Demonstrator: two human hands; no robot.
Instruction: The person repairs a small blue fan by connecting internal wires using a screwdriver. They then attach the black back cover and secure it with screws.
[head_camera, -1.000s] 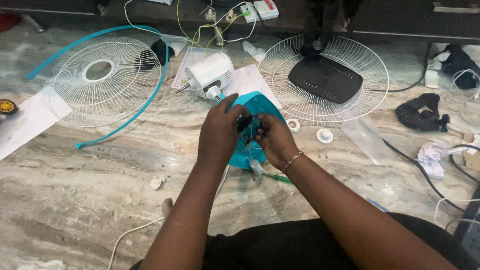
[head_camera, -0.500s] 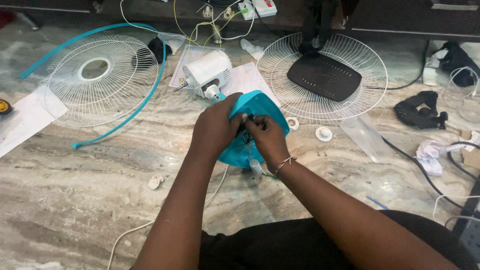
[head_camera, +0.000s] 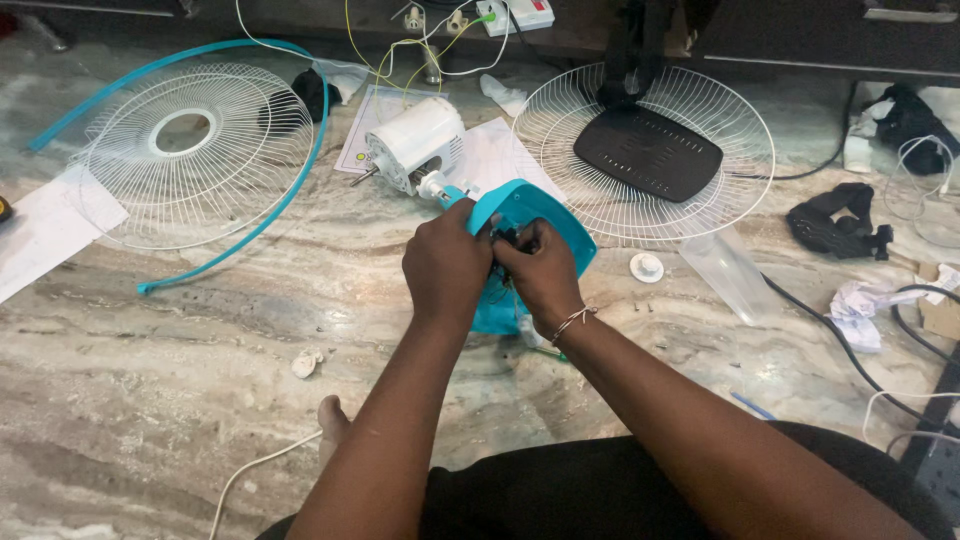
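Turquoise fan housing (head_camera: 560, 225) clamped between my left hand (head_camera: 447, 262) and right hand (head_camera: 541, 272), steadied; white motor (head_camera: 412, 143) lies at eleven o'clock.

A turquoise plastic fan housing (head_camera: 540, 225) sits at the centre of the frame, tilted up on its edge with its hollow side facing the viewer. Both hands grip it from either side. A small dark part (head_camera: 505, 238), too small to identify, shows inside its hollow, between the fingers.
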